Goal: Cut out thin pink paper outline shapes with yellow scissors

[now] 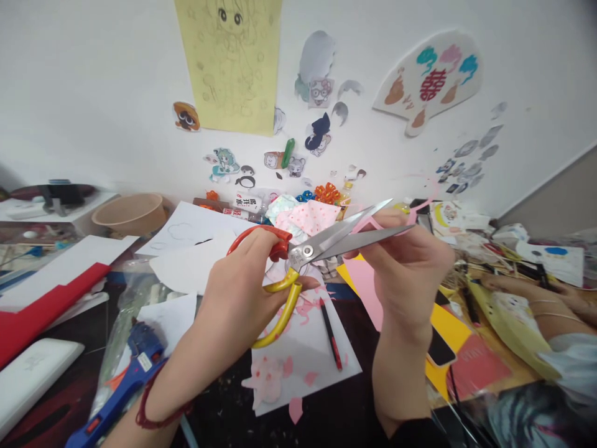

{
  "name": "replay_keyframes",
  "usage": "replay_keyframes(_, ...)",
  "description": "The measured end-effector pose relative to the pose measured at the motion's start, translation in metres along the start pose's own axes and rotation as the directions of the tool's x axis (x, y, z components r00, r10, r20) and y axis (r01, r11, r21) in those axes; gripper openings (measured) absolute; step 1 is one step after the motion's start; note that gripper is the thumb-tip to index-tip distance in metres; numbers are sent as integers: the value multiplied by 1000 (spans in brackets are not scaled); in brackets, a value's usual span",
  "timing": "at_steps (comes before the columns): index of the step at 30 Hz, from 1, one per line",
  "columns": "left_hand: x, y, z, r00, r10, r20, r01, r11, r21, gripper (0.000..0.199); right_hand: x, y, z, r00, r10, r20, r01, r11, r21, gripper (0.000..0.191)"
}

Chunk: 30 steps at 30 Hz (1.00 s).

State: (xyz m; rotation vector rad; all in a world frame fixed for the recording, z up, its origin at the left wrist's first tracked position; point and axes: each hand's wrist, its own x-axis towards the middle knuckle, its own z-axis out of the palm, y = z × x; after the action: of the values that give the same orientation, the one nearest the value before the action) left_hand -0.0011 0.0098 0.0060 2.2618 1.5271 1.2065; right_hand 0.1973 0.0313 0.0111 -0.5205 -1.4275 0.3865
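My left hand (242,292) is closed round the handles of a pair of scissors (308,251), one handle red, the other yellow. The blades point right and stand apart. My right hand (405,267) pinches a thin pink strip (426,196) that curls up above the fingers; the blade tips lie in front of it. Below the hands, a white sheet (312,379) bears a red-and-black pen (331,336), a pink cutout (265,376) and small pink scraps.
A blue glue gun (142,354) lies at the lower left, near a red strip (60,305) and a tan bowl (133,213). At right are a phone (441,348), yellow paper and another person's arm (541,305). Drawings hang on the wall.
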Motion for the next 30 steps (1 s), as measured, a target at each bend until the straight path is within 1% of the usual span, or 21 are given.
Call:
replay_keyframes(4,0,1,0,1000,5,-1,-5,1000,4,43,-1,2,0,999,-12,-31,12,1000,-4,24)
replay_keyframes(11,0,3,1,1000,6,9,-6,1000,-9,42,-2,2,3,997,-6,-75,0,996,-86,21)
replay_keyframes(13,-1,2,1,1000,7,8,-7,1000,-7,42,-2,1,4,997,-1,-78,-5,997,-72,22)
replay_keyframes(17,-2,1,1,1000,-1,2,1,1000,7,41,-2,0,1,999,34,-34,-33,999,5,20)
replay_keyframes(21,-2,1,2,1000,-9,-11,10,1000,23,39,0,0,-6,996,89,14,-89,996,16,15)
replay_keyframes(25,-1,0,2,1000,8,-22,-7,999,37,39,1,-3,-12,990,127,61,-133,987,96,22)
replay_keyframes(30,-1,0,3,999,38,-30,-38,999,24,37,2,-3,-17,988,136,76,-143,984,102,24)
